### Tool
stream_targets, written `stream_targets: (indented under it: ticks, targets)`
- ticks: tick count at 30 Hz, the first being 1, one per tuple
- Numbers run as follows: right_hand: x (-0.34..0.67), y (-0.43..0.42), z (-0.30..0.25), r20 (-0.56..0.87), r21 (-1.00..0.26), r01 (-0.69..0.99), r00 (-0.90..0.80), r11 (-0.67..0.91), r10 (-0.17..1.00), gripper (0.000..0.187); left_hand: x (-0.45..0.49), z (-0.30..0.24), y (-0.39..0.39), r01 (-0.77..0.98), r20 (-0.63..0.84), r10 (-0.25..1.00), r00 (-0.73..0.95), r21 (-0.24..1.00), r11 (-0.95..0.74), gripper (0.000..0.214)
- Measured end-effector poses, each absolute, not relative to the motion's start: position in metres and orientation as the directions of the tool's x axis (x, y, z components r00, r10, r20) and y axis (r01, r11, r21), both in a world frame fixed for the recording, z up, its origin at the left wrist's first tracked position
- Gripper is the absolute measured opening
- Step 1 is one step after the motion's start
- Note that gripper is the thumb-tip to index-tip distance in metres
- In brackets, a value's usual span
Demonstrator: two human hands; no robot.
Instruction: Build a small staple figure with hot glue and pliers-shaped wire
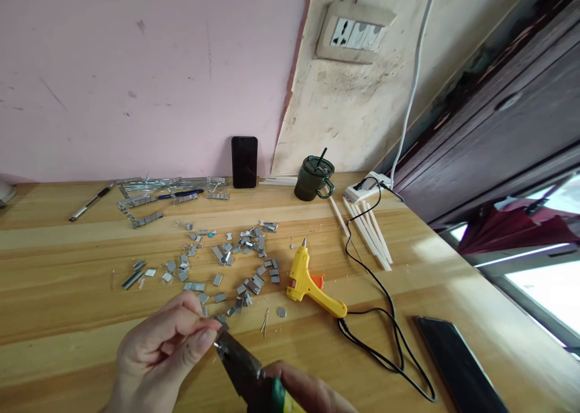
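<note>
My left hand [158,352] is at the bottom edge, thumb and fingers pinched together on a small metal piece [222,327] that sits at the tip of the pliers. My right hand [308,395] is low in the frame, wrapped round the green-and-yellow handles of dark pliers [242,367], whose jaws point up-left to my left fingertips. Just beyond lie several small cut metal pieces [226,262] scattered over the wooden table [67,292]. A yellow glue gun [310,283] rests to the right of them, nozzle pointing away.
The glue gun's black cord [385,304] loops right to a white power strip [367,189]. Glue sticks [369,231], a dark green mug [313,178], a phone leaning on the wall [244,162], another phone [457,364] lying flat, metal strips [149,201] and a pen [90,202] are also there.
</note>
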State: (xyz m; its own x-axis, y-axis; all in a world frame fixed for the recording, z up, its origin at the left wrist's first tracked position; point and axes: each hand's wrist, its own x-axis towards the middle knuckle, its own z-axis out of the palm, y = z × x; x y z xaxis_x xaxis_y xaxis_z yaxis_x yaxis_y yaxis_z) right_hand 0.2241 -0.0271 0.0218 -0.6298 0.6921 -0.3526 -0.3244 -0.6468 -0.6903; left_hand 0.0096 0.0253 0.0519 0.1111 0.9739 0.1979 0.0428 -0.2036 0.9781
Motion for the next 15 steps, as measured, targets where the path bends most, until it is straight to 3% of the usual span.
stream_targets:
  ticks: [3, 6, 8, 10, 13, 15]
  targets:
    - [0.224, -0.029, 0.014, -0.319, -0.918, -0.03, -0.54, -0.396, 0.779, 0.054, 0.013, 0.046, 0.026, -0.061, 0.066, 0.997, -0.037, 0.996, -0.069, 0.016]
    - [0.229, -0.028, 0.004, -0.108, -0.96, 0.273, -0.546, 0.055, 0.831, 0.058, 0.018, 0.045, 0.03, -0.187, -0.075, 0.993, -0.095, 0.981, 0.056, 0.022]
    - [0.231, -0.025, 0.002, 0.112, -0.809, 0.426, -0.564, 0.405, 0.818, 0.058, 0.021, 0.046, 0.034, -0.286, -0.213, 0.972, -0.101, 0.942, 0.177, 0.024]
    - [0.23, -0.02, 0.008, 0.274, -0.54, 0.551, -0.6, 0.636, 0.752, 0.052, 0.024, 0.045, 0.038, -0.357, -0.319, 0.942, -0.102, 0.896, 0.265, 0.026]
    - [0.227, -0.012, 0.022, 0.359, -0.2, 0.628, -0.667, 0.752, 0.653, 0.041, 0.026, 0.043, 0.044, -0.411, -0.411, 0.907, -0.091, 0.845, 0.342, 0.028]
    - [0.227, -0.009, 0.029, 0.348, -0.161, 0.627, -0.686, 0.762, 0.639, 0.036, 0.026, 0.042, 0.046, -0.464, -0.472, 0.88, -0.057, 0.793, 0.396, 0.028]
